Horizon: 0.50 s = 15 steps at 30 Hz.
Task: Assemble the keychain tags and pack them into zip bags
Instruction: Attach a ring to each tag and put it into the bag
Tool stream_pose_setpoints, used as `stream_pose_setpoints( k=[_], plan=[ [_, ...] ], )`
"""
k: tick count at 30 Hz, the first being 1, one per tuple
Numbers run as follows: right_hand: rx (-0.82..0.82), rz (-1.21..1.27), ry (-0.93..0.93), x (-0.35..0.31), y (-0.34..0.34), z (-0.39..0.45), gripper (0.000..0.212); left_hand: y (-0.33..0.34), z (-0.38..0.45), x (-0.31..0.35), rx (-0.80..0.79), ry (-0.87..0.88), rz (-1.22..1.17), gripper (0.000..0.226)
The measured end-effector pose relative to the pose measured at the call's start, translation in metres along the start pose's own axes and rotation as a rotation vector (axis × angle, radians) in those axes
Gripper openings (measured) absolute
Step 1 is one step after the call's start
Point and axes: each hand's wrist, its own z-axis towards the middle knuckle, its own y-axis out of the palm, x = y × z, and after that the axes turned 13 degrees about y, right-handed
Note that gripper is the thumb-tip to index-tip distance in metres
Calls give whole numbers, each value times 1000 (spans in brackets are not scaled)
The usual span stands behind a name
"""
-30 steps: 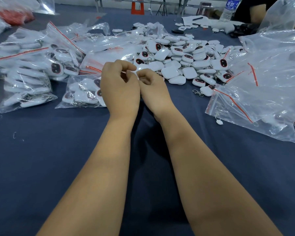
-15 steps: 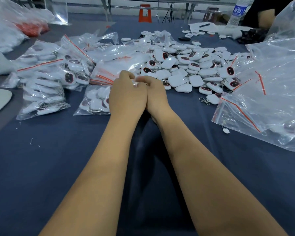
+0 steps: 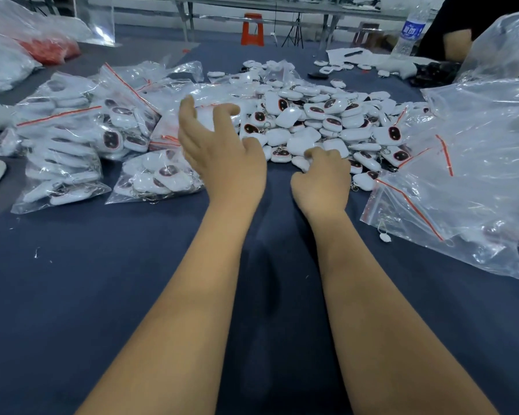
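Dark blue cloth-covered table; metal table legs and an orange stool at 12 o'clock.

Cloth at 6 o'clock is bare around both forearms. Loose tag pile lies at 12 to 1 o'clock, tags facing mixed directions. Filled zip bags sit at 10 o'clock, empty zip bags at 3 o'clock. Left hand is spread wide, holding nothing. Right hand has curled fingers on pile-edge tags; grasp cannot be told.
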Motion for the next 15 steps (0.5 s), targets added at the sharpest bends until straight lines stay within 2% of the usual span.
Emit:
stream_pose_setpoints(
  k=[2,4,6,8,11,15],
  plan=[
    [12,13,36,1,0,0,45,5,-4,4,-65,31,-251,32],
    [14,5,56,2,0,-2,42,7,-9,0,-220,-33,-408,29],
    [30,-10,43,2,0,-1,38,9,-15,-9,-385,-99,-425,30],
    [45,-12,16,1,0,0,33,10,-17,-20,-482,-162,-409,29],
    [56,70,-14,3,0,2,30,11,-15,-26,-474,-245,-456,28],
    [-79,523,64,-4,2,-2,25,12,-17,-27,-419,-278,-509,25]
  ],
)
